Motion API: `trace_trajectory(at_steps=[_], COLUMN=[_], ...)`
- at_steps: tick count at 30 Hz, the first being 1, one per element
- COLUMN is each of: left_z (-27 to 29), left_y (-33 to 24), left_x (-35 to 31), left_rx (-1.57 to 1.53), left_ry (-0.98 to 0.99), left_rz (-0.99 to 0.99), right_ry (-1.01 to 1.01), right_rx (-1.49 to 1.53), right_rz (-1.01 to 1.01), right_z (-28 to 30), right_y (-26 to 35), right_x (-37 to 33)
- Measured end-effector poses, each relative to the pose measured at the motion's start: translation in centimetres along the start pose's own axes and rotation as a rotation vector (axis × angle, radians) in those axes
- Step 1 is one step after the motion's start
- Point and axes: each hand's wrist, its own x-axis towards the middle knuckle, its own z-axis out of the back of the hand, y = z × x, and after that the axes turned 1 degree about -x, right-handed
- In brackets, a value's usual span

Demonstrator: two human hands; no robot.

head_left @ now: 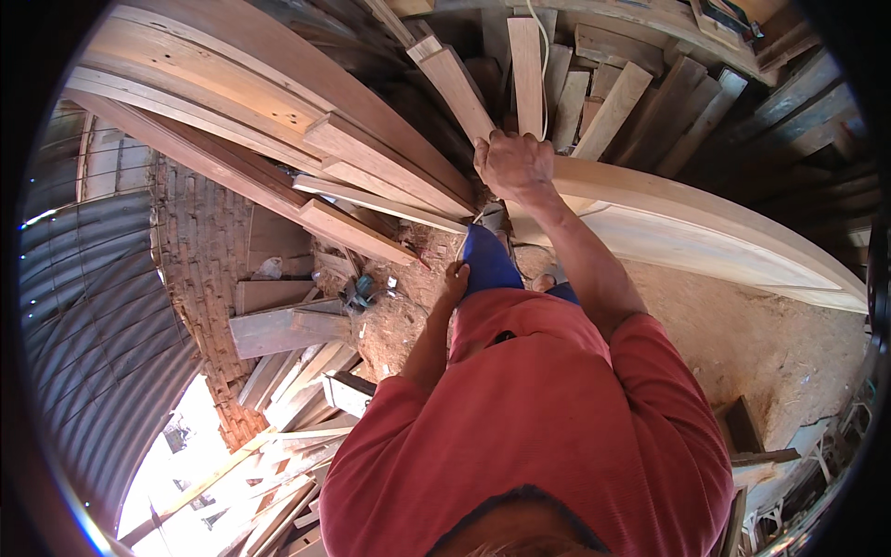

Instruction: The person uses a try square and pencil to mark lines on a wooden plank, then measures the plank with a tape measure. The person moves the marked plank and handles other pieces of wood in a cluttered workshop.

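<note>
A long pale wooden panel (705, 223) stands on edge, running from the middle toward the right rim. My right hand (516, 165) is closed over its near-left end, fingers curled over the top edge. Low at my left side, my left hand (455, 278) rests against my blue trouser leg (489, 260). Its fingers are mostly hidden, and I cannot make out anything in them. A thin pale wood strip (380, 202) ends a little ahead of that hand. One shoe (497, 218) shows beneath my right forearm.
Long planks (241, 93) are stacked at the upper left. Upright board offcuts (524, 74) lean at the back, with a pale cord (546, 102) hanging among them. A teal power tool (362, 292) lies on the dirt floor (742, 343). Loose timber (297, 473) piles up at the lower left.
</note>
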Motion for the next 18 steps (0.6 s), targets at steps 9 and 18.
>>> trace_trajectory(at_steps=[9,18], left_z=[0.7,-1.5], left_y=[3.4,-3.0], left_x=[0.8,1.0], left_rx=[0.271,0.014], left_ry=[0.147,0.064], left_rz=[0.157,0.076], right_ry=[0.002,-0.006], right_rx=[0.051,-0.028], right_rz=[0.086,0.033], right_z=[-0.3,-0.6], right_y=[-0.5,-0.5], right_x=[-0.7,-0.1])
